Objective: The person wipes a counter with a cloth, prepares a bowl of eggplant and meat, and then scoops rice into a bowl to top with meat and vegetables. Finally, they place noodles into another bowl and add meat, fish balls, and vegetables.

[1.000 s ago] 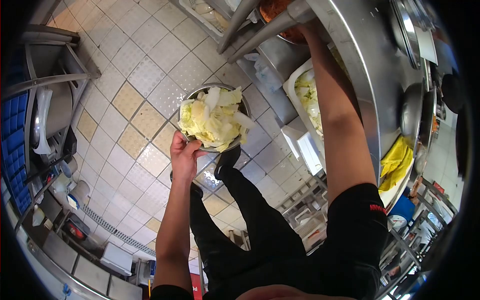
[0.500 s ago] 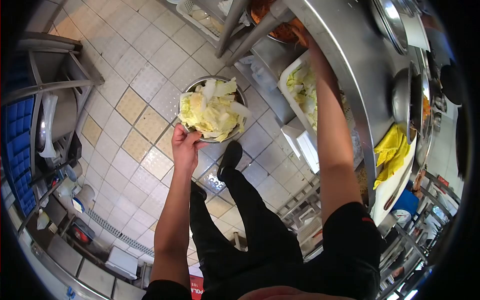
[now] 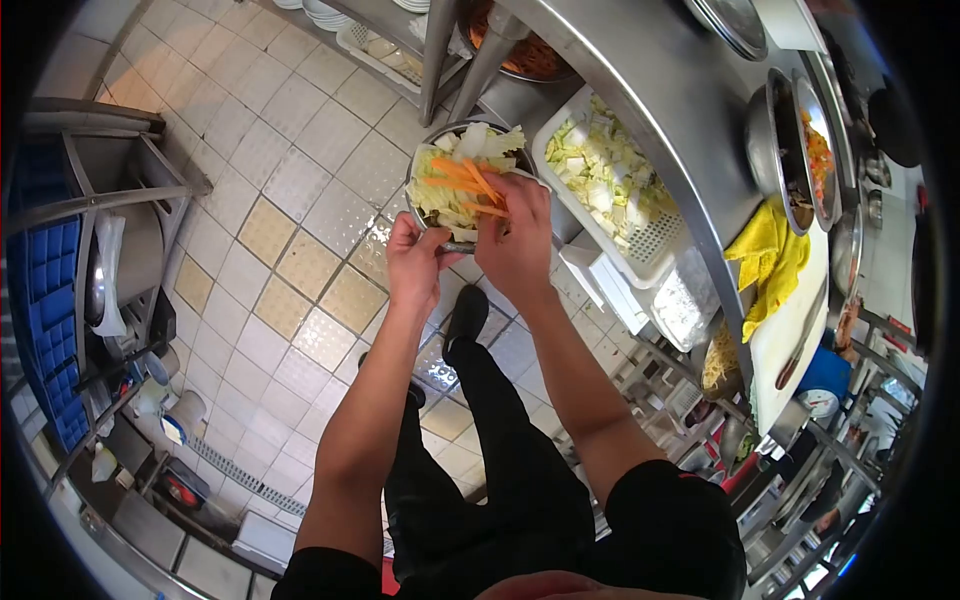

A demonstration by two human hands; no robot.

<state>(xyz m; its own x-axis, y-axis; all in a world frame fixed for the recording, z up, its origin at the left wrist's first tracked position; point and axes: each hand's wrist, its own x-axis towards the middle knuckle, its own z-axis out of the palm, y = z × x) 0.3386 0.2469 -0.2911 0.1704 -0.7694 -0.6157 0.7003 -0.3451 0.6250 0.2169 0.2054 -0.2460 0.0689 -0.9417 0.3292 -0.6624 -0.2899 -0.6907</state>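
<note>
- Left hand (image 3: 418, 262), upper middle of the frame, is raised with its forearm running down to the lower left, fingers curled in a grip.
- Right hand (image 3: 516, 240) sits just right of it, fingers bent, forearm slanting toward the lower right.

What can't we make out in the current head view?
- Right hand: fingertips lie over the carrot strips and cabbage in the metal bowl; grip not readable.
- Left hand: fingers go under the bowl rim, hidden.
- Bowl depth: covered by cabbage.
- Round pan under the counter: cut off by the shelf post and the top edge.
- Counter bowls at right: small, distorted by the fisheye.
</note>
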